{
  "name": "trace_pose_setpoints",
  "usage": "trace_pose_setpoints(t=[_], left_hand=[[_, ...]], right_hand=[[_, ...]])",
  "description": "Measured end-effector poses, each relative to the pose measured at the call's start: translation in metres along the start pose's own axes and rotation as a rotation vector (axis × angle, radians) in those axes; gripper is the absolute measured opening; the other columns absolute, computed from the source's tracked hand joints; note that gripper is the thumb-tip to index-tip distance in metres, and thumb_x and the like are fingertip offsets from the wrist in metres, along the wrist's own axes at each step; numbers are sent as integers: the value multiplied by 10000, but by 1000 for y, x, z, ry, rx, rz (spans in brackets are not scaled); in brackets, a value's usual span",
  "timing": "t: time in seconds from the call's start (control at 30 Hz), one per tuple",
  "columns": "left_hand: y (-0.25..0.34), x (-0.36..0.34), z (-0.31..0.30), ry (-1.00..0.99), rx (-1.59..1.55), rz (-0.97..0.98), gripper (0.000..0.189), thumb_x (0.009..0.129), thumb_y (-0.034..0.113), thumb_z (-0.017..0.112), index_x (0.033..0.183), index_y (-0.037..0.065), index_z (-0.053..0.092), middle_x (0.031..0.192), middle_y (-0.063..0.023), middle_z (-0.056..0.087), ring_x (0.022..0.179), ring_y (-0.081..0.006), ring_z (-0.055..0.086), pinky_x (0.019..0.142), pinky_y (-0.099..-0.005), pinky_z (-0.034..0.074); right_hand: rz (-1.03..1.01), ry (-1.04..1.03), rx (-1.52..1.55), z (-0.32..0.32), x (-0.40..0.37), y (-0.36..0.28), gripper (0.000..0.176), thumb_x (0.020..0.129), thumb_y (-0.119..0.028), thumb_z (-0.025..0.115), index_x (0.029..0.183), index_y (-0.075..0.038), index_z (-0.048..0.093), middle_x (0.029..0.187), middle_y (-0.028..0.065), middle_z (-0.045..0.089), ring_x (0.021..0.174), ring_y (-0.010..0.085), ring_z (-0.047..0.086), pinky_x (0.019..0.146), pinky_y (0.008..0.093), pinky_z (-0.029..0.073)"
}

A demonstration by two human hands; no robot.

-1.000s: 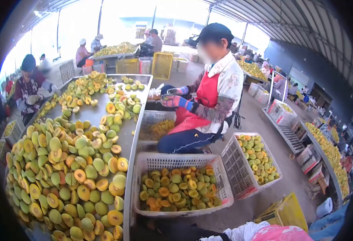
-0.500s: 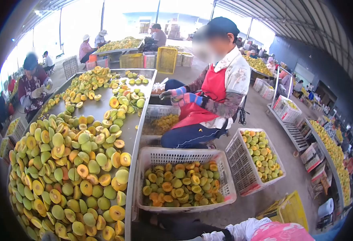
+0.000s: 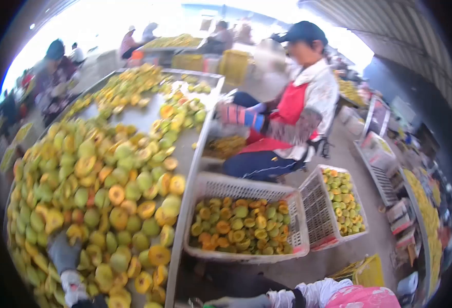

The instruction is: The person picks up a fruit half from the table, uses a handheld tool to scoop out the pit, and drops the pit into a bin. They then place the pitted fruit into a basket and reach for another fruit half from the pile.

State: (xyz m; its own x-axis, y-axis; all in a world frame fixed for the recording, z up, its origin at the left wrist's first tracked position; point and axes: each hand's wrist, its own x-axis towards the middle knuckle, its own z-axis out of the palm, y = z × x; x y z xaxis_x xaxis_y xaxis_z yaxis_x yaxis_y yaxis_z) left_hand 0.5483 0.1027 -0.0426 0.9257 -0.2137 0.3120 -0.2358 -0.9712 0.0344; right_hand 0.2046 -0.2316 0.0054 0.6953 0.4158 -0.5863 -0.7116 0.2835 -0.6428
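My left hand (image 3: pixel 66 252), in a grey glove, reaches into the near part of a big heap of halved, apricot-like fruit (image 3: pixel 118 194). Its fingertips are at the fruit and smeared by motion. The heap, green-yellow outside with orange flesh, lies on a metal-rimmed table (image 3: pixel 189 177). At the bottom edge, my gloved right hand (image 3: pixel 244 302) is partly cut off, below a white sleeve with a black band. Its fingers are closed near something small with a green part (image 3: pixel 209 306). Right of the table stands a white crate (image 3: pixel 246 182) holding more halves.
Across from me sits a person in a red apron (image 3: pixel 294 105), hands by the table's edge. A second white crate (image 3: pixel 313 210) of fruit and a yellow basket (image 3: pixel 370 272) stand to the right. Another person (image 3: pixel 54 87) works at the far left.
My left hand has come up from the bottom edge onto the heap. My right hand has come into view at the bottom. The whole view has shifted and blurred.
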Motion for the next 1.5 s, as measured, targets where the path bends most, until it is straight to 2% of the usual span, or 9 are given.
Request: trace_pose_setpoints(t=[0.13, 0.2, 0.47, 0.63, 0.7, 0.83, 1.2, 1.3, 1.5], left_hand=[[36, -41, -26, -281, -60, -143, 397, 749, 480, 663, 887, 111, 710, 795, -164, 671, 765, -367, 644, 661, -489, 490], [45, -72, -36, -207, -36, -84, 383, 726, 438, 653, 955, 141, 727, 861, -156, 695, 822, -349, 666, 710, -468, 512], [47, -158, -98, -479, -167, -391, 507, 878, 549, 539, 1193, 161, 627, 1146, -157, 672, 1071, -355, 631, 915, -443, 477], [-58, -167, -101, 451, -171, -425, 331, 842, 393, 678, 1019, 114, 694, 1028, -158, 680, 938, -326, 652, 835, -384, 511], [-103, -160, -114, 145, 332, -760, 584, 842, 418, 660, 1354, 181, 512, 1327, -204, 529, 1192, -422, 517, 1001, -482, 426], [-130, -151, -93, -30, 171, -1036, 705, 806, 454, 692, 1402, 162, 454, 1313, -209, 541, 1236, -413, 484, 1021, -456, 422], [-46, -232, -103, -153, -35, -619, 568, 820, 494, 630, 1223, 98, 575, 1016, -224, 687, 955, -395, 653, 877, -467, 495], [3, -290, -150, 175, -1178, -708, 427, 988, 368, 499, 1269, 46, 520, 1038, -122, 668, 920, -179, 654, 760, -310, 533], [122, -394, -177, 30, -2398, -591, 455, 1032, 317, 404, 1358, 1, 433, 1221, -180, 573, 1089, -259, 606, 779, -342, 557]], right_hand=[[-270, -70, -286, -21, 5, 34, 396, 1016, -457, 457, 1132, -110, 608, 839, -25, 606, 683, 53, 564, 588, 209, 471], [112, -61, -195, -10, -8, 7, 411, 1017, -457, 449, 1127, -92, 603, 811, -15, 606, 642, 77, 574, 577, 220, 479], [124, -2, -26, -10, -10, 14, 280, 1007, -326, 525, 1056, -67, 619, 746, 3, 596, 558, 97, 544, 497, 235, 442], [159, 44, -42, -1, -7, 5, 293, 987, -330, 564, 1045, -49, 620, 726, 22, 579, 569, 112, 545, 523, 227, 451], [164, 24, -32, -6, 0, 14, 295, 990, -332, 558, 1041, -48, 618, 727, 21, 579, 570, 110, 545, 524, 228, 451], [165, 54, -104, 5, 6, 6, 296, 1001, -349, 534, 1024, -64, 612, 722, 1, 587, 565, 93, 545, 524, 219, 445], [57, 2, -146, 16, 4, 26, 285, 991, -362, 549, 991, -81, 595, 682, -12, 563, 546, 92, 533, 506, 233, 445], [-16, -114, -311, 9, 6, 56, 264, 972, -334, 593, 1047, -84, 553, 698, -1, 544, 485, 89, 495, 439, 241, 421], [-139, -101, -518, 58, -25, 83, 236, 957, -309, 605, 1015, -91, 538, 665, -13, 515, 485, 74, 473, 441, 242, 410]])
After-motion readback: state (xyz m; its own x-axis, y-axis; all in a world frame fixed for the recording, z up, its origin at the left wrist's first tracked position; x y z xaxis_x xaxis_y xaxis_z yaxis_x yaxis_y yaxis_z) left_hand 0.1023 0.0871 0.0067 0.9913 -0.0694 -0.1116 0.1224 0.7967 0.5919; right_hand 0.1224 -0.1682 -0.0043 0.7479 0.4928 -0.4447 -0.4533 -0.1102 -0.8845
